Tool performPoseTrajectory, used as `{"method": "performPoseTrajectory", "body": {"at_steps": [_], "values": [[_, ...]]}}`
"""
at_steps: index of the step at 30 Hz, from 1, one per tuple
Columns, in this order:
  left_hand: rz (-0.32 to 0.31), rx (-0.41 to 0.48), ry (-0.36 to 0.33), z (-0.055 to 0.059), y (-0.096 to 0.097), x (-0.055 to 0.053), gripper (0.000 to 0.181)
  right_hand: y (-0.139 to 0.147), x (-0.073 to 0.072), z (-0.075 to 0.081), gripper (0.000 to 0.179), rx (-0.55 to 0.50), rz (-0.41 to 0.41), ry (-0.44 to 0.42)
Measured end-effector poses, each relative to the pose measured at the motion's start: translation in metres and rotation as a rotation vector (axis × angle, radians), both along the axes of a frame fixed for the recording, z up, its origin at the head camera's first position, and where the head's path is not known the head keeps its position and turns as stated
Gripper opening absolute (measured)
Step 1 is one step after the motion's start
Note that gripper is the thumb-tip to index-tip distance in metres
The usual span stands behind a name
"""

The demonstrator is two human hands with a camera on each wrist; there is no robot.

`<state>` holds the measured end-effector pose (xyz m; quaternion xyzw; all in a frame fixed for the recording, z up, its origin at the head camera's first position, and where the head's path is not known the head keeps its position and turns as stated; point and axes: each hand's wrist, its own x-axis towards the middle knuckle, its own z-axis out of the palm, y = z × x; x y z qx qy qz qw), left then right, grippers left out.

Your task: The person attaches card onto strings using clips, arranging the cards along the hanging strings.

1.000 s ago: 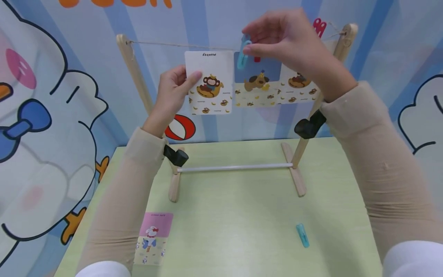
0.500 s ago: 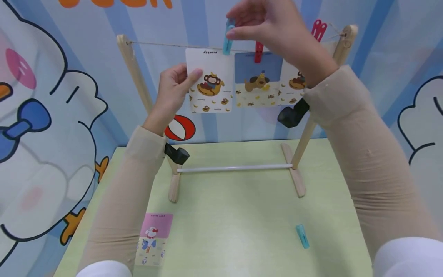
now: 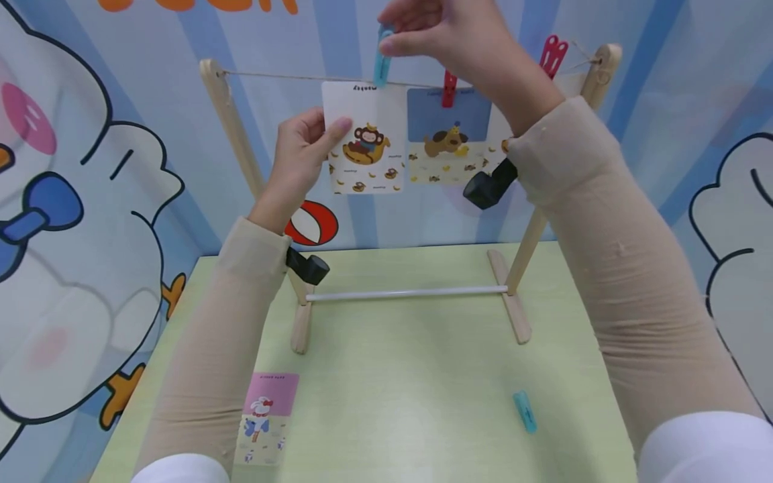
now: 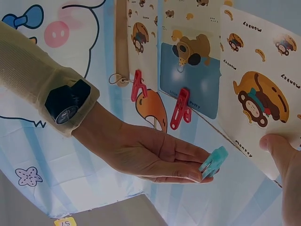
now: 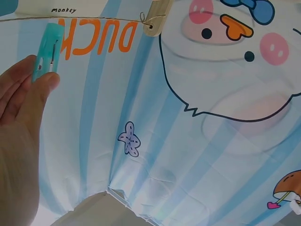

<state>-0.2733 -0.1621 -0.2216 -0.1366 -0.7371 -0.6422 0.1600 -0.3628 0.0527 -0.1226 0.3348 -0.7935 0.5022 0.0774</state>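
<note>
My left hand (image 3: 298, 161) pinches the left edge of a white monkey card (image 3: 365, 174), thumb in front, and holds it upright at the string (image 3: 278, 76). Above that card, my right hand (image 3: 453, 40) pinches a teal clothespin (image 3: 382, 64) between thumb and fingers. Its lower tip overlaps the card's top edge in the head view. In the right wrist view the clothespin (image 5: 48, 49) points at the string (image 5: 94, 19) with a small gap. Beside the monkey card hangs a blue puppy card (image 3: 449, 114), clipped by a red clothespin (image 3: 449, 89).
A wooden frame (image 3: 232, 127) carries the string, with a white rod (image 3: 404, 293) low between its feet. Another red clothespin (image 3: 552, 56) sits at the right. On the table (image 3: 386, 389) lie a pink rabbit card (image 3: 266, 419) and a second teal clothespin (image 3: 525, 411).
My right hand has moved left with the teal clothespin, from over the puppy card to the monkey card's top edge. My left hand has raised the monkey card slightly.
</note>
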Motion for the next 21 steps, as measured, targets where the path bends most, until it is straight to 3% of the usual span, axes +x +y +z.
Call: {"method": "performPoseTrajectory", "body": {"at_steps": [1,3,11,17,21], "values": [[-0.001,0.004,0.001,0.0,0.0,0.0,0.031,-0.001,-0.013,-0.002,0.046,-0.002,0.008,-0.008],[-0.001,0.005,-0.003,0.0,0.0,0.0,0.031,-0.004,-0.014,-0.001,0.044,0.013,-0.003,-0.007],[0.006,-0.004,-0.001,-0.001,0.0,-0.002,0.031,-0.012,-0.002,0.005,0.041,0.041,-0.027,-0.006],[0.004,-0.011,0.003,-0.002,0.001,-0.002,0.031,-0.013,0.021,0.01,0.035,0.072,-0.033,0.007],[0.003,-0.013,0.006,-0.002,0.001,-0.003,0.031,-0.016,0.015,0.01,0.034,0.088,-0.035,0.017]]}}
